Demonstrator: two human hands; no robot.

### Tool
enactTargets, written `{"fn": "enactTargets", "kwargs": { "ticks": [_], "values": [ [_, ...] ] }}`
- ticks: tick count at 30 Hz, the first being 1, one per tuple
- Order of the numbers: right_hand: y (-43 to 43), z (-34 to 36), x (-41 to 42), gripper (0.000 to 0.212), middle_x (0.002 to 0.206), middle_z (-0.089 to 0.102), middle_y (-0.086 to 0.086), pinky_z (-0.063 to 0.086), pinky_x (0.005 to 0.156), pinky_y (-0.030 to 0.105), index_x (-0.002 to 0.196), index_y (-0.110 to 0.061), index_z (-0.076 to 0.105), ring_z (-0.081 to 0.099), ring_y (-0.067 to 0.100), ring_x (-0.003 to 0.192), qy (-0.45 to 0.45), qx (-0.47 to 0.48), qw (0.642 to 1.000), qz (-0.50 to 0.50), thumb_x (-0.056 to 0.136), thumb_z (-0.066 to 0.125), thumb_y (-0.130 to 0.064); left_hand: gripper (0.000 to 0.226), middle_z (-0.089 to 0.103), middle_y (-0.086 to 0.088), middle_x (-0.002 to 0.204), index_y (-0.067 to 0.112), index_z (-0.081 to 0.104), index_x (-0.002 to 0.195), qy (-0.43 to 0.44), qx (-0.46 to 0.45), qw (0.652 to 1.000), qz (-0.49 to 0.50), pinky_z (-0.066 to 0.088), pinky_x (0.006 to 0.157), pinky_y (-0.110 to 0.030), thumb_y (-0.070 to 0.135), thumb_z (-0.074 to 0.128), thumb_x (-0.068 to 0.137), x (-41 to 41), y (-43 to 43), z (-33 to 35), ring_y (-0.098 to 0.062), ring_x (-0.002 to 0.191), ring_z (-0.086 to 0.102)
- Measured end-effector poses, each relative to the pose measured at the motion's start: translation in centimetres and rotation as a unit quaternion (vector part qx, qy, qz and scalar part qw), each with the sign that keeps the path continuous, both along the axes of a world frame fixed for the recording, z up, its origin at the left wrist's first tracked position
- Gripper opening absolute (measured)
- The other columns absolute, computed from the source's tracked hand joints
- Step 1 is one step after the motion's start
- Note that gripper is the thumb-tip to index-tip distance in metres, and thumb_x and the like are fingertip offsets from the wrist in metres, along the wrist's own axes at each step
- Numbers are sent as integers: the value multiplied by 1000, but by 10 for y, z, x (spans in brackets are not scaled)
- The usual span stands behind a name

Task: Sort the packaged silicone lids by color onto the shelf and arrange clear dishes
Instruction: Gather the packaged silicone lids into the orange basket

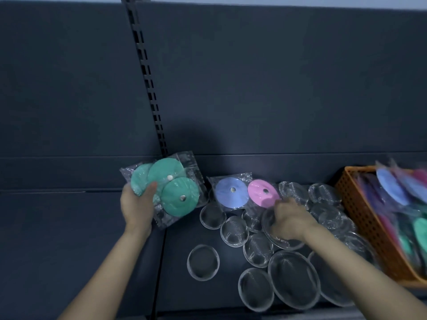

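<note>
Over the dark shelf, green packaged lids are gripped by the left hand. Just beyond the curled fingers of the right hand lies the pink lid, beside a blue lid; whether its wrapper is pinched cannot be told. Clear dishes are spread beneath, and mixed lids are piled in the orange basket.

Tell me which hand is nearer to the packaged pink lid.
Right. The right hand is just beside the pink lid, at its lower right edge; the left hand grips the green lid packages off to the left, beyond the blue lid.
</note>
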State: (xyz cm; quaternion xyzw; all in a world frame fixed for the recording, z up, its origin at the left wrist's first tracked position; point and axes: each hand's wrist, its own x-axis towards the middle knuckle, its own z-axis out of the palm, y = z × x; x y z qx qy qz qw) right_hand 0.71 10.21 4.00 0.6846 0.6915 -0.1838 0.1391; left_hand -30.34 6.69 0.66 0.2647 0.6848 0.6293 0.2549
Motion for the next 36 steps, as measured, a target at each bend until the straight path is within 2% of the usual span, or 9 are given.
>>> {"fn": "enactTargets", "kwargs": {
  "ticks": [5, 9, 14, 16, 19, 23, 28, 32, 36],
  "values": [
    [2, -8, 4, 47, 136, 40, 16, 45, 99, 42, 128, -9, 51, 42, 39, 125, -74, -22, 997, -8, 84, 54, -26, 23, 69, -5, 103, 7, 63, 107, -30, 25, 999, 7, 54, 77, -31, 13, 69, 85, 5, -9, 7, -18, 93, 67],
    [8, -15, 2, 53, 131, 48, 13, 45, 93, 35, 132, -12, 42, 50, 33, 118, 26, 101, 993, 62, 83, 60, -20, 19, 69, -4, 100, 11, 63, 102, -53, 18, 998, -15, 54, 81, -35, 12, 69, 85, 18, -12, 7, -20, 93, 66],
    [24, -22, -7, 84, 156, 14, 10, 30, 110, 37, 150, -24, 12, 19, 29, 143, 29, 113, 971, 211, 82, 53, 4, 21, 70, -7, 103, 8, 63, 106, -93, 12, 996, -12, 55, 87, -42, 12, 68, 85, 33, -13, 4, -22, 96, 67],
    [31, -26, -7, 82, 156, 16, 11, 32, 108, 38, 150, -23, 12, 24, 31, 141, 24, 109, 968, 224, 83, 48, 7, 22, 70, -7, 104, 10, 63, 106, -112, 12, 994, -9, 54, 89, -46, 13, 69, 85, 33, -15, 3, -24, 97, 68],
    [39, -21, -4, 59, 148, 36, 14, 42, 99, 37, 145, -20, 26, 46, 34, 126, 83, 120, 970, 195, 90, 40, -3, 20, 70, -9, 104, 9, 61, 104, -125, 14, 992, 2, 53, 89, -47, 13, 69, 85, 33, -17, 5, -25, 97, 67],
    [40, -6, -9, 41, 122, 59, 19, 49, 83, 38, 123, -5, 47, 60, 36, 105, 160, 228, 948, 152, 83, 43, 5, 20, 69, -9, 103, 9, 60, 102, -125, 11, 992, 6, 54, 89, -47, 13, 69, 85, 33, -17, 7, -25, 96, 67],
    [31, -9, -39, 50, 135, 49, 0, 44, 86, 31, 132, -21, 42, 54, 25, 114, 189, 238, 926, 223, 85, 48, -2, 22, 70, -10, 102, 6, 60, 104, -137, 8, 991, 4, 54, 87, -47, 12, 69, 85, 35, -17, 7, -27, 96, 67],
    [32, -24, -61, 59, 148, 31, 9, 36, 103, 36, 142, -11, 28, 39, 30, 131, 97, 186, 936, 281, 91, 53, -23, 22, 69, -12, 103, 4, 60, 105, -159, 12, 987, 9, 55, 86, -46, 11, 68, 86, 37, -16, 8, -29, 96, 67],
    [34, -21, -66, 83, 146, 31, 11, 35, 104, 35, 143, -9, 25, 36, 30, 131, 64, 167, 943, 281, 78, 70, -36, 15, 70, -11, 101, 8, 63, 100, -156, 17, 988, 0, 56, 85, -45, 9, 67, 86, 38, -16, 9, -27, 95, 68]
  ]
}}
